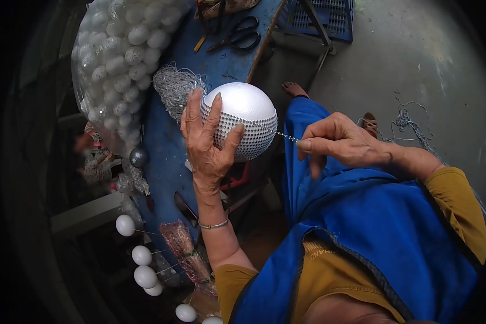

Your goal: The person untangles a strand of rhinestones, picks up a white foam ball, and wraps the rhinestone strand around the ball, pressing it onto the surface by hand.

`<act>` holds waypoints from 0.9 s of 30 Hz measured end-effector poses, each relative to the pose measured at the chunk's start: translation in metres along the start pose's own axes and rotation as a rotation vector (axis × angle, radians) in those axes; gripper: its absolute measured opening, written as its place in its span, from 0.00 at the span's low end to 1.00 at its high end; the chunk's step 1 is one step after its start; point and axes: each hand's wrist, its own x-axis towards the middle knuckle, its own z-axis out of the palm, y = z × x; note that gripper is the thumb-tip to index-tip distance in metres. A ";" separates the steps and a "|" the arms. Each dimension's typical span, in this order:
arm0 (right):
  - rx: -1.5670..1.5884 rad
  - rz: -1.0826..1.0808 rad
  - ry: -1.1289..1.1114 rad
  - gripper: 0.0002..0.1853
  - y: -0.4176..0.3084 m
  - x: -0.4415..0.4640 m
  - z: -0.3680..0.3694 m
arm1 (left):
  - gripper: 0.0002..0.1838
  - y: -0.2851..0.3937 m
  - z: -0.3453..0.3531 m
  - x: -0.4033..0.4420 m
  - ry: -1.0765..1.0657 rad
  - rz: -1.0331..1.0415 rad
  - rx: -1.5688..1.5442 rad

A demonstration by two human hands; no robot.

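A large white foam ball (240, 100) has rows of silvery rhinestones around its lower half, while its top is bare. My left hand (208, 137) is spread over the ball's left side, with fingers and thumb pressed on the studded surface, gripping it. From the ball's right side, a short taut length of rhinestone chain (287, 136) runs to my right hand (340, 141). There, thumb and fingers are pinched on the chain. Behind the ball, a tangled bundle of silvery strands (174, 89) lies on the blue table (164, 162).
Black-handled scissors (240, 36) lie on the far table end. A clear bag of white balls (121, 59) stands along the left edge. White balls on sticks (146, 276) project at lower left. A blue crate (321, 19) and loose silvery strands (413, 124) are on the floor.
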 end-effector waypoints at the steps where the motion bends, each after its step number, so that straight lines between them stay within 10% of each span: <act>1: -0.011 -0.010 0.005 0.17 0.001 0.001 0.000 | 0.28 0.001 0.000 0.000 0.036 -0.003 -0.003; 27: -0.106 -0.030 -0.011 0.18 -0.010 -0.004 0.007 | 0.25 -0.004 0.004 -0.014 0.121 -0.081 -0.169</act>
